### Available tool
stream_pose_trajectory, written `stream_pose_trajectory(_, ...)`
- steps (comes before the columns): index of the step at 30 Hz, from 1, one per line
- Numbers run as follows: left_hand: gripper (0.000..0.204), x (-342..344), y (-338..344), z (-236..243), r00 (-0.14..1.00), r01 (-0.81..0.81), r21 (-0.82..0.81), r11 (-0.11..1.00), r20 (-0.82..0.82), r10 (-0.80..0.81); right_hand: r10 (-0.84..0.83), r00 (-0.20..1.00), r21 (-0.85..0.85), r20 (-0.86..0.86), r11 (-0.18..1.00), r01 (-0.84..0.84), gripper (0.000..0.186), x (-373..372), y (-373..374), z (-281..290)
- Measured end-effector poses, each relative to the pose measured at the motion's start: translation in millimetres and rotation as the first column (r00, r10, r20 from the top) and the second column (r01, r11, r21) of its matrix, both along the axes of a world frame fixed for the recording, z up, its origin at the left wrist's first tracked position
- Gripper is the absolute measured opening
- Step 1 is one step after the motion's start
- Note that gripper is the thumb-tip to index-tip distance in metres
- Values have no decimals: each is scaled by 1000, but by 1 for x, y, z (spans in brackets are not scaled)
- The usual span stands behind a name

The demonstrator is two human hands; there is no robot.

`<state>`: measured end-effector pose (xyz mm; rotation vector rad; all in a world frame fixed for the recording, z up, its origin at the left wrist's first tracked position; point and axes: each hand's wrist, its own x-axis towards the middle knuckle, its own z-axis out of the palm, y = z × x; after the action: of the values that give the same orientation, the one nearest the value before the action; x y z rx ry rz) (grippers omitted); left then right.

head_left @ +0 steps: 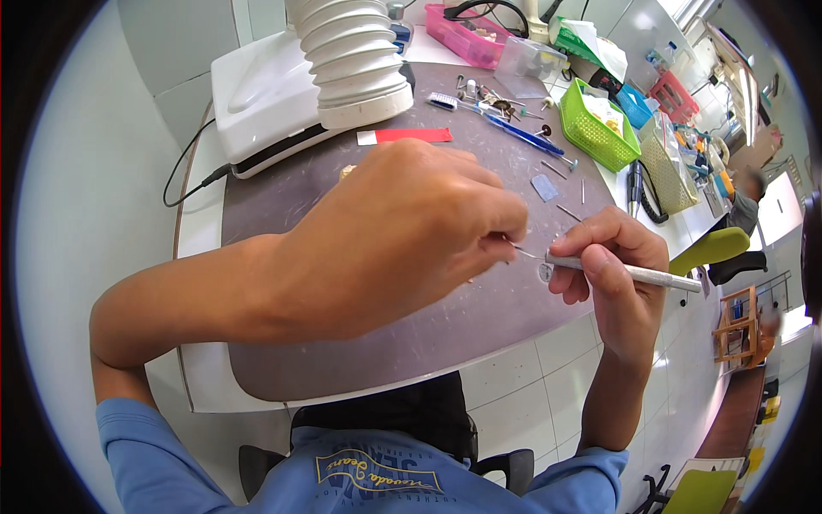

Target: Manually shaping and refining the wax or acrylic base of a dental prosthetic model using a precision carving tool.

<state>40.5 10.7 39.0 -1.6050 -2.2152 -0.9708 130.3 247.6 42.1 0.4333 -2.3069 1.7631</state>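
My right hand (618,257) grips a slim silver metal hand tool (658,276) like a pen. The tool's thin bent tip points left, toward my other hand. Stretched across the mat, my left hand (411,227) is closed, its thumb and fingers pinched right at that fine tip. Whatever they pinch is too small and hidden to name. Just beyond the left wrist, a small yellowish piece (347,172) shows in part. Behind the knuckles lies a red strip with a white end (415,135).
A ribbed white hose (355,64) hangs over the mat (308,368), beside a white machine (265,94). Farther back lie a brush (443,101), a blue pen-like tool (522,133) and several small bits. Green (595,128) and pink baskets (462,34) stand behind. A corded handpiece (634,184) is at right.
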Motion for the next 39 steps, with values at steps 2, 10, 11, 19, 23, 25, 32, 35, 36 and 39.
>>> stream_pose_trajectory(2,24,0,-1,-1,999,-21,60,998,-35,23,9,1000,-11,-9,1000,-9,21,0,4,0)
stream_pose_trajectory(10,22,36,-51,-7,975,-209,74,975,-59,213,-58,952,601,-299,764,235,10,-48,9,-31)
stream_pose_trajectory(11,22,40,-57,-9,975,-210,70,975,-57,214,-42,960,669,-277,708,224,10,-51,8,-33)
stream_pose_trajectory(19,15,45,-69,-22,975,-215,45,976,-41,217,-36,966,713,-256,668,213,6,-51,2,-32)
stream_pose_trajectory(23,16,45,-71,-27,972,-231,23,973,42,230,-51,944,658,-326,705,265,8,-48,-2,-32)
stream_pose_trajectory(25,13,46,-71,-32,900,-220,85,972,403,169,-55,920,597,-388,746,296,9,-41,-12,-28)
stream_pose_trajectory(32,6,48,-70,-19,370,-285,120,951,929,-7,95,874,383,-476,917,109,23,0,-72,-34)
stream_pose_trajectory(35,9,45,-73,-19,306,-230,105,968,951,-31,122,851,394,-510,913,105,23,-2,-83,-39)
stream_pose_trajectory(36,9,45,-73,-17,312,-234,108,966,950,-30,116,860,381,-497,919,96,23,-4,-85,-39)
stream_pose_trajectory(39,12,42,-73,-17,205,-229,139,964,974,-92,112,867,364,-485,928,83,24,-8,-87,-44)
